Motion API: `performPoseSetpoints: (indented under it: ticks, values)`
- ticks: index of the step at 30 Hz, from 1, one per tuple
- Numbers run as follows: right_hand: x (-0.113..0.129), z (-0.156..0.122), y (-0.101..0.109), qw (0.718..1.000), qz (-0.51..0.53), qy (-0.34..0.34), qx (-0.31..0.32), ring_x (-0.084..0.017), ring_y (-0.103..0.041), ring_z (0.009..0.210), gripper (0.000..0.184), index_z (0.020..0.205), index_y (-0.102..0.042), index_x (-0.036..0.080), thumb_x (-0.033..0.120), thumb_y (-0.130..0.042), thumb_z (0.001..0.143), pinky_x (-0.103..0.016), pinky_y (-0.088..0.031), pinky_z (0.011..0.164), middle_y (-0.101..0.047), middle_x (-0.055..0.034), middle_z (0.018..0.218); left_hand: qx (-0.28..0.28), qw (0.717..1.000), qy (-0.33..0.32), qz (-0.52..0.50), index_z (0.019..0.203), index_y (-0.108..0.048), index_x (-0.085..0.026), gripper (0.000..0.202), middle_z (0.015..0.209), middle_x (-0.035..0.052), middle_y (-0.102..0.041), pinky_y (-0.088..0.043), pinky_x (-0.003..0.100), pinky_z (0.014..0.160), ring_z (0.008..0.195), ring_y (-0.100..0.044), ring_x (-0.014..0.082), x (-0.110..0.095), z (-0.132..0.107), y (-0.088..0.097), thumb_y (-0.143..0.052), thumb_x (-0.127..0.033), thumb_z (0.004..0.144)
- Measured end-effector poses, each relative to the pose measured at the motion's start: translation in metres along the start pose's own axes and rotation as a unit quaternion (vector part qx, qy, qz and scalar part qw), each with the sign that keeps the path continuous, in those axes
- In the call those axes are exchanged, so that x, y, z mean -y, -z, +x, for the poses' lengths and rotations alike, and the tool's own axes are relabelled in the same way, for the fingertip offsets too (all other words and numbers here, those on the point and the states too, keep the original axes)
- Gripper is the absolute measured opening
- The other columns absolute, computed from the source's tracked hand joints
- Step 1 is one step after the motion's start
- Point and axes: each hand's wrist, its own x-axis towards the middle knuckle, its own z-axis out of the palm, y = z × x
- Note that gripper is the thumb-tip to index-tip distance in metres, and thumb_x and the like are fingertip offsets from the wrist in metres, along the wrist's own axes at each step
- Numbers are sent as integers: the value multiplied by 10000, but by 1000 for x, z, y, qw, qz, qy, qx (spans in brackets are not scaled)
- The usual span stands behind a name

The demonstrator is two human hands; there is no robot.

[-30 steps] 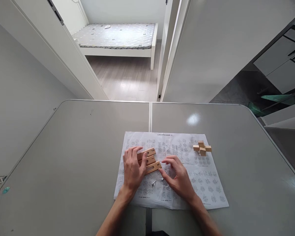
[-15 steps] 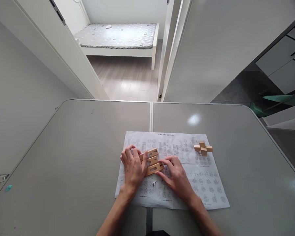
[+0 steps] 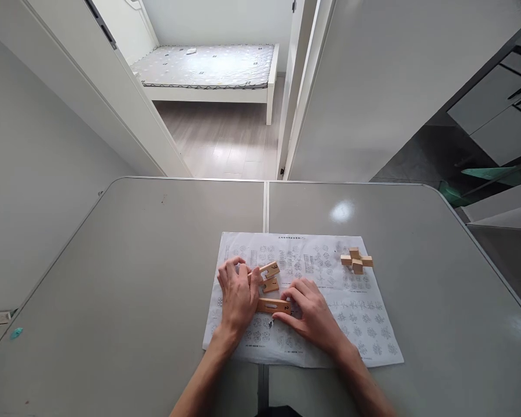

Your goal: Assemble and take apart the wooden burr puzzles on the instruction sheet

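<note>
My left hand (image 3: 238, 295) bends over the left ends of the flat wooden puzzle pieces, its thumb along them, and hides those ends. From under it stick out a notched upper piece (image 3: 270, 269), a notched piece (image 3: 271, 285) marked 1, and a slotted piece (image 3: 274, 306) marked 2. My right hand (image 3: 310, 313) pinches the right end of the slotted piece between thumb and fingers. All lie on a printed paper sheet (image 3: 321, 341) with small diagrams. An assembled cross-shaped wooden burr puzzle (image 3: 356, 261) sits on the sheet's upper right.
The sheet lies on a large grey table (image 3: 156, 278) with a seam down its middle. Beyond the table's far edge, a doorway shows a bed (image 3: 208, 66). A small teal bit (image 3: 16, 333) is near the left edge.
The slotted piece has swung nearly level and moved toward me with my right hand, parting from the piece marked 1. My left hand has shifted slightly right.
</note>
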Motion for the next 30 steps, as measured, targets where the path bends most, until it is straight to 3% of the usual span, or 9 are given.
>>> performPoseSetpoints:
  ticks: [5, 9, 12, 15, 20, 25, 30]
  values:
    - [5, 0, 6, 998, 67, -5, 14, -213, -579, 770, 177, 935, -680, 249, 368, -599, 1038, -338, -472, 734, -651, -32, 812, -33, 995, 30, -84, 813, -553, -225, 365, 1107, 115, -606, -431, 496, 1022, 1128, -509, 301, -3, 2, 5, -357, -363, 1088]
    - [8, -3, 9, 981, 164, -101, -20, -169, -508, 601, 250, 1018, -695, 245, 419, -521, 1062, -286, -417, 591, -604, -1, 713, -52, 976, 91, -191, 836, -500, -242, 369, 820, 31, -586, -489, 366, 768, 783, -567, 223, -5, 1, 9, -332, -449, 1091]
    - [9, -3, 10, 952, 226, -191, -78, -148, -433, 527, 318, 1101, -681, 230, 482, -492, 1057, -269, -362, 504, -536, 25, 670, -18, 946, 133, -296, 882, -468, -246, 386, 671, -39, -473, -413, 279, 565, 573, -459, 163, -9, -3, 9, -339, -556, 1075]
    - [10, 0, 12, 917, 313, -222, -108, -152, -478, 576, 350, 1140, -656, 213, 502, -475, 1059, -270, -433, 545, -562, 9, 726, 28, 910, 148, -386, 966, -499, -233, 411, 681, -52, -431, -385, 247, 532, 566, -423, 140, -14, -7, 7, -399, -626, 1038]
    - [11, 4, 12, 870, 419, -229, -125, -153, -544, 610, 420, 1250, -623, 186, 525, -466, 1058, -274, -488, 534, -656, -50, 853, 133, 856, 139, -480, 1192, -545, -201, 443, 676, -51, -451, -346, 244, 515, 549, -375, 125, -19, -10, 3, -449, -604, 1035]
    - [10, 4, 9, 878, 401, -224, -135, -159, -587, 653, 433, 1292, -621, 188, 515, -452, 1064, -278, -495, 541, -702, -103, 1018, 190, 831, 111, -510, 1272, -547, -184, 448, 698, -32, -522, -320, 244, 499, 536, -365, 114, -19, -11, 2, -482, -561, 1039]
    - [10, 2, 7, 891, 377, -213, -140, -162, -616, 670, 419, 1339, -633, 216, 491, -485, 1060, -283, -494, 542, -717, -89, 1055, 225, 808, 90, -536, 1274, -531, -186, 403, 721, -25, -577, -306, 245, 510, 524, -355, 99, -21, -11, 1, -500, -517, 1046]
